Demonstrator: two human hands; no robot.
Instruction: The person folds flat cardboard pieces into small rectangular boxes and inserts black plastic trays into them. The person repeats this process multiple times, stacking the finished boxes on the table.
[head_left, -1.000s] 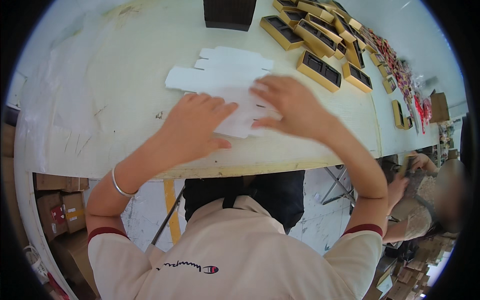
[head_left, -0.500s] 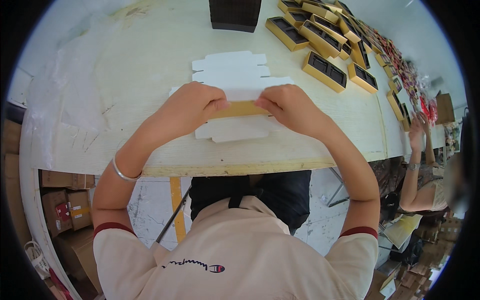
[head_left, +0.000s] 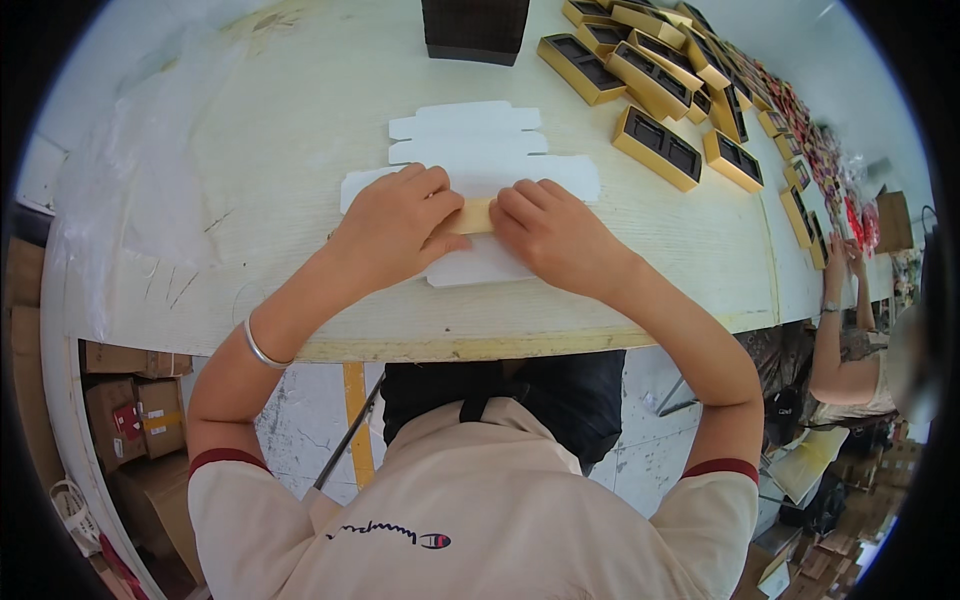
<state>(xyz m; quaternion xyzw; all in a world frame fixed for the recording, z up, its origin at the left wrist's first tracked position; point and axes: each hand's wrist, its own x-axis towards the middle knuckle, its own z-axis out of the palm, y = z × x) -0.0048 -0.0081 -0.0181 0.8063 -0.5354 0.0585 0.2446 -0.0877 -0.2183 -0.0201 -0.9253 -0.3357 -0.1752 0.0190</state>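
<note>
A flat white cardboard box blank (head_left: 465, 148) with tabbed edges lies on the table in front of me. Across it a gold panel (head_left: 472, 217) stands folded up between my hands. My left hand (head_left: 405, 222) grips the left part of this panel, its thumb on the near side and its fingers bent over the top. At the right part, my right hand (head_left: 550, 232) is closed on the same panel, with its thumb hidden. Both hands cover the panel's ends. A white flap (head_left: 478, 264) of the blank shows on the near side, below the hands.
Several gold boxes with black inserts (head_left: 656, 148) are heaped at the back right. A black box (head_left: 475, 30) stands at the far edge of view. Clear plastic film (head_left: 125, 190) lies on the left. Another person's hands (head_left: 845, 255) are at the table's right end.
My fingers have shifted on the gold panel. The right hand has moved a little left, nearer the other hand, and its fingers now reach over the panel.
</note>
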